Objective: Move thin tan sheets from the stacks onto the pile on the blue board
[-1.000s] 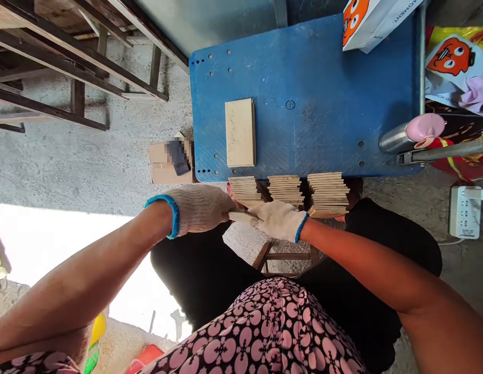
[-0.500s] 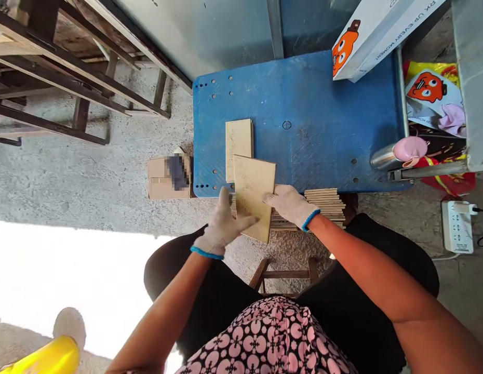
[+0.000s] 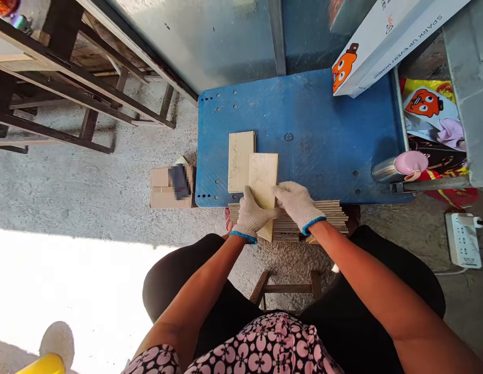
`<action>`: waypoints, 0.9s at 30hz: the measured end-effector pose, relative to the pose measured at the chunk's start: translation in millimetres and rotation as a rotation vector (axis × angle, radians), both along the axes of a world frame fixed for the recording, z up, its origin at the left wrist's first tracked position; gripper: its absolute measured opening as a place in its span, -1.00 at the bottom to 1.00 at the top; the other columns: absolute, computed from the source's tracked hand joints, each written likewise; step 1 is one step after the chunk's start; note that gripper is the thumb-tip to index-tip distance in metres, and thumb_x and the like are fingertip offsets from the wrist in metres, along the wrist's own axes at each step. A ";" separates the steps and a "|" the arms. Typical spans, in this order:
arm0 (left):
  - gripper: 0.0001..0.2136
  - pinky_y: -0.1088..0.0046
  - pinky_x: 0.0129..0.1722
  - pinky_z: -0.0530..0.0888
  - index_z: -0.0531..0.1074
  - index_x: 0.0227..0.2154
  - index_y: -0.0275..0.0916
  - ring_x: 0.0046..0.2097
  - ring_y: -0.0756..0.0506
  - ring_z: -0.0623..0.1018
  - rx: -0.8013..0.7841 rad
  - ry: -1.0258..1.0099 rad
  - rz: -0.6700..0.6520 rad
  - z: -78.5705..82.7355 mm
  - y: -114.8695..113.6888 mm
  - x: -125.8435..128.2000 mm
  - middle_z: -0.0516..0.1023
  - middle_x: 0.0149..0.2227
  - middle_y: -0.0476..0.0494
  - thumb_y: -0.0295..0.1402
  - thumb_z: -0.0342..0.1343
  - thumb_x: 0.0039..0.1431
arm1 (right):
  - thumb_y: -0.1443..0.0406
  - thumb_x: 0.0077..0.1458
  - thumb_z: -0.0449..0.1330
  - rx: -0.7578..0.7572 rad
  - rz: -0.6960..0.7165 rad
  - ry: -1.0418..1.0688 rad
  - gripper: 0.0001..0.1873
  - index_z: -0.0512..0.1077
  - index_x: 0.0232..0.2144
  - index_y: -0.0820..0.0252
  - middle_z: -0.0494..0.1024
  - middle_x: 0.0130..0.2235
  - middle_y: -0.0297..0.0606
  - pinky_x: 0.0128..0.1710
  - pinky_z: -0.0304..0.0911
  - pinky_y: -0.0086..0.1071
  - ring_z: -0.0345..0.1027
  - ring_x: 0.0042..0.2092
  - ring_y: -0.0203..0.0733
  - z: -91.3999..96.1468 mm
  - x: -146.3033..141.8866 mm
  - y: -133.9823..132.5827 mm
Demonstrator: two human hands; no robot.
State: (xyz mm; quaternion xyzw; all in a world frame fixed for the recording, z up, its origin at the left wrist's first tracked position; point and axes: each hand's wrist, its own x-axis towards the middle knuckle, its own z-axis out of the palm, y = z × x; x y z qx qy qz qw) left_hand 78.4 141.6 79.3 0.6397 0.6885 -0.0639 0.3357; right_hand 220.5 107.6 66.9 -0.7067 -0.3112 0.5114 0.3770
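Between my two hands is a thin, pale wooden board (image 3: 264, 171), held upright lengthwise over the near edge of the blue table (image 3: 315, 140). My left hand (image 3: 254, 212), in a white knit glove with a blue cuff, grips its lower left part, thumb up along the face. My right hand (image 3: 298, 203), gloved alike, pinches its right edge. Just behind lies a small stack of similar boards (image 3: 240, 162) with dark specks on the top one. Below the table edge, rows of thin boards (image 3: 327, 217) stand packed together, partly hidden by my hands.
A white printed box (image 3: 366, 62) stands at the table's back right. A steel flask with a pink lid (image 3: 397, 167) lies at the right edge. Left of the table is a cardboard box (image 3: 161, 187); a power strip (image 3: 464, 239) is on the right. A wooden stool (image 3: 290, 289) is below.
My left hand has moved right and closed on the board, which has turned and now shows a narrower face. The whole view has shifted slightly, with the table lower in the picture.
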 end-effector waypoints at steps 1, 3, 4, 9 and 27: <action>0.05 0.12 0.07 0.50 0.10 0.32 -0.27 0.13 -0.40 0.52 0.004 0.006 0.003 -0.6 10.2 -3.5 0.42 0.15 -0.44 -0.11 0.49 -0.22 | 0.02 0.12 0.15 0.009 -0.038 0.034 -0.66 0.39 -0.51 0.13 0.42 -0.48 -0.38 -0.37 0.12 -0.35 0.24 -0.39 -0.25 -0.4 1.0 1.6; -0.05 0.15 0.02 0.52 0.19 0.23 -0.25 0.09 -0.38 0.54 0.010 0.050 0.014 -1.1 33.7 -10.9 0.46 0.08 -0.40 -0.07 0.50 -0.21 | 0.03 0.13 0.15 -0.010 -0.120 0.106 -0.69 0.44 -0.41 0.13 0.45 -0.46 -0.37 -0.36 0.15 -0.35 0.29 -0.39 -0.24 -1.8 3.7 3.8; -0.06 0.16 0.01 0.52 0.20 0.21 -0.27 0.09 -0.39 0.54 0.010 0.088 0.022 -1.4 46.4 -14.1 0.46 0.08 -0.41 -0.06 0.50 -0.20 | 0.04 0.13 0.15 -0.028 -0.148 0.129 -0.70 0.46 -0.38 0.13 0.46 -0.45 -0.36 -0.36 0.16 -0.35 0.30 -0.39 -0.24 -2.4 5.1 4.0; -0.07 0.11 0.10 0.48 0.17 0.21 -0.37 0.15 -0.44 0.50 0.024 0.223 0.075 -10.7 104.6 -20.9 0.44 0.12 -0.50 -0.07 0.49 -0.15 | 0.07 0.18 0.11 -0.054 0.014 0.059 -0.66 0.32 -0.53 0.12 0.34 -0.54 -0.40 -0.42 0.05 -0.34 0.16 -0.46 -0.27 2.3 9.9 -4.0; 0.27 -0.07 0.23 0.41 -0.06 0.42 -0.48 0.29 -0.51 0.37 0.079 0.278 0.131 -81.3 174.0 -1.3 0.28 0.28 -0.69 -0.11 0.49 -0.33 | 0.10 0.22 0.20 -0.254 0.223 -0.058 -0.77 0.42 -0.40 0.08 0.53 -0.31 -0.30 -0.32 0.09 -0.33 0.29 -0.28 -0.19 21.4 14.6 -8.9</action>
